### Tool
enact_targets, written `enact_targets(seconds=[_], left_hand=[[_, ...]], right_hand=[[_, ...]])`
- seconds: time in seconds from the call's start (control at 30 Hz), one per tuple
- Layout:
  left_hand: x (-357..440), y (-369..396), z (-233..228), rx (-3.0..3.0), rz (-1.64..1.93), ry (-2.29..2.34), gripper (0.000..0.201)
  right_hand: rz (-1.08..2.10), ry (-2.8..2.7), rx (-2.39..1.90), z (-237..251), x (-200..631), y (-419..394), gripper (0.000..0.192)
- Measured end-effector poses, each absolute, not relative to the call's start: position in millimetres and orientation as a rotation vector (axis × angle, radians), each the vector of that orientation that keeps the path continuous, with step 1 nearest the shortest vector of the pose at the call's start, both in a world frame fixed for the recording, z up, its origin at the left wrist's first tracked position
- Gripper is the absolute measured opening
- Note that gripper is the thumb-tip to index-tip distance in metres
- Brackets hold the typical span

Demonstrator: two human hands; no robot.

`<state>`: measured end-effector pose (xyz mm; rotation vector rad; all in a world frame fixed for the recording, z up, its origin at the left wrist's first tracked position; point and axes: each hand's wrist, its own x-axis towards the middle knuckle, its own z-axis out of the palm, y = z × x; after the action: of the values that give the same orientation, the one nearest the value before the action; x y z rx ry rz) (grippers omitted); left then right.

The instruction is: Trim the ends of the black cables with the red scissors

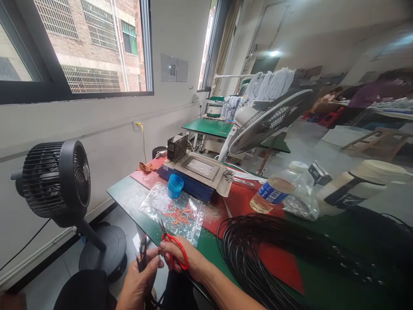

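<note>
My left hand grips a thin bundle of black cable ends that point upward at the table's near edge. My right hand holds red-handled snips with the blades pointing up and left, close to the cable tips. A large coil of black cable lies on the table just right of my right forearm. A clear plastic bag strewn with small red and orange wire scraps lies just beyond the snips.
A blue cup sits by a flat metal-topped machine. A plastic bottle, a crumpled bag and a white jar stand at right. A black floor fan is at left, a white fan behind.
</note>
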<state>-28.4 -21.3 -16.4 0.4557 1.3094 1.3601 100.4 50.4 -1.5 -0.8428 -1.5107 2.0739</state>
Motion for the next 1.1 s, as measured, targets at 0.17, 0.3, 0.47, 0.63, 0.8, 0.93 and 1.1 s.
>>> enact_targets(seconds=[0.17, 0.3, 0.47, 0.63, 0.8, 0.93, 1.1], left_hand=[[-25, -22, -6, 0.380, 1.353, 1.274, 0.033], [-22, -22, 1, 0.309, 1.415, 1.253, 0.033], [-27, -23, 1, 0.155, 1.426, 1.279, 0.038], [-31, -27, 10, 0.094, 1.415, 1.264, 0.036], [-32, -30, 16, 0.130, 1.450, 1.221, 0.033], [-38, -31, 6, 0.256, 1.434, 1.168, 0.035], [-54, -20, -23, 0.222, 1.458, 1.082, 0.052]], right_hand=[[2.108, -1.502, -0.871, 1, 101, 50, 0.043], [2.115, -1.545, -0.803, 4, 101, 51, 0.038], [1.899, -1.669, -0.791, 4, 99, 48, 0.036], [1.725, -1.758, -0.806, -2, 96, 39, 0.033], [1.567, -1.894, -0.728, -7, 85, 26, 0.031], [1.446, -1.908, -0.737, 3, 83, 21, 0.033], [1.206, -1.849, -0.831, 36, 123, 30, 0.029]])
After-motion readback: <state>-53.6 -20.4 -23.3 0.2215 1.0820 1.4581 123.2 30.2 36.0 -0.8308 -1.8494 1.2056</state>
